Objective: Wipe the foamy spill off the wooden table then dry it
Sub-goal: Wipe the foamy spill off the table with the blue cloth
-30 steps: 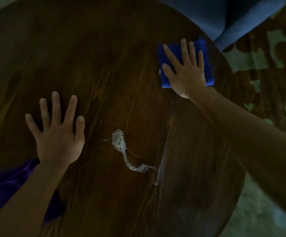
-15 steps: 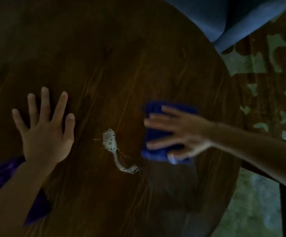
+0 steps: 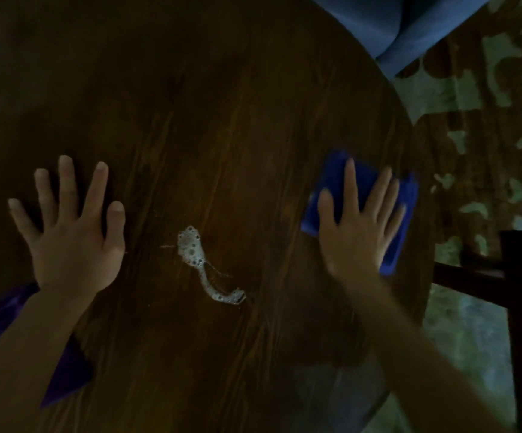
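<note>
I read no writing anywhere. My right hand (image 3: 358, 228) lies flat, fingers spread, pressing the blue cloth (image 3: 331, 195) onto the wooden table (image 3: 222, 104) near its right edge. The foamy spill (image 3: 203, 264) sits between my hands, apart from the cloth. My left hand (image 3: 72, 232) is splayed flat, empty; purple fabric (image 3: 0, 310) under that forearm.

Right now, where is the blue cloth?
In the head view, the blue cloth lies flat under the right hand near the table's right edge, right of the foam.
</note>
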`<state>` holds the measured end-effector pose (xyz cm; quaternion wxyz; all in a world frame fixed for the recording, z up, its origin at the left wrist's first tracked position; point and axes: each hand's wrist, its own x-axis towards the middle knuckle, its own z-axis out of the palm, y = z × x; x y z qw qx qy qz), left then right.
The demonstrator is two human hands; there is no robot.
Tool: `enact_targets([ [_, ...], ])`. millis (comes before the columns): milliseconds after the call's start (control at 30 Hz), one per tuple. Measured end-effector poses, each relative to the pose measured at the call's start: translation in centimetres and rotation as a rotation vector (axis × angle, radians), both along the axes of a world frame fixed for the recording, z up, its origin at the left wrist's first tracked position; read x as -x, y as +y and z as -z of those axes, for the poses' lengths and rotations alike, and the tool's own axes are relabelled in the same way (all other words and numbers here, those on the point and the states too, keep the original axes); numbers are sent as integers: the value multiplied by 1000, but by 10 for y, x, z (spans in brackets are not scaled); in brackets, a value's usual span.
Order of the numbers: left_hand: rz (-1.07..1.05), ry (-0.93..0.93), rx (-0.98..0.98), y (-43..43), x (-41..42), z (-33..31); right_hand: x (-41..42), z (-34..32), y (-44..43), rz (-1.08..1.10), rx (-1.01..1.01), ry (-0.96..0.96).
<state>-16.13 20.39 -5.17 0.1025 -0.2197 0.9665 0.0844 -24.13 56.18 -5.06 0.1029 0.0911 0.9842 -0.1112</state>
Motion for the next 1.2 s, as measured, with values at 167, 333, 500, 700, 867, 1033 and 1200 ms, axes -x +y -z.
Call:
enact_targets([
  [167,-6,-7,-9,-2,0,1,-177,-9,-38,174,21,-186],
  [333,-1,-14,-1,2,2,-2,-120,2,-51,319,46,-172],
  [500,-4,-21,13,-2,3,-6,69,5,-68,263,23,-98],
  [700,12,-39,13,-2,1,-5,160,-3,-69,-775,-124,-44],
  [867,25,-25,20,-1,1,-3,100,-10,-17,-1326,-214,-77],
  [1033,26,-18,13,-1,1,-4,-60,-4,6,-1189,-176,-110],
  [1200,23,-34,24,-4,2,-7,-170,-10,-56,-521,-122,-213],
])
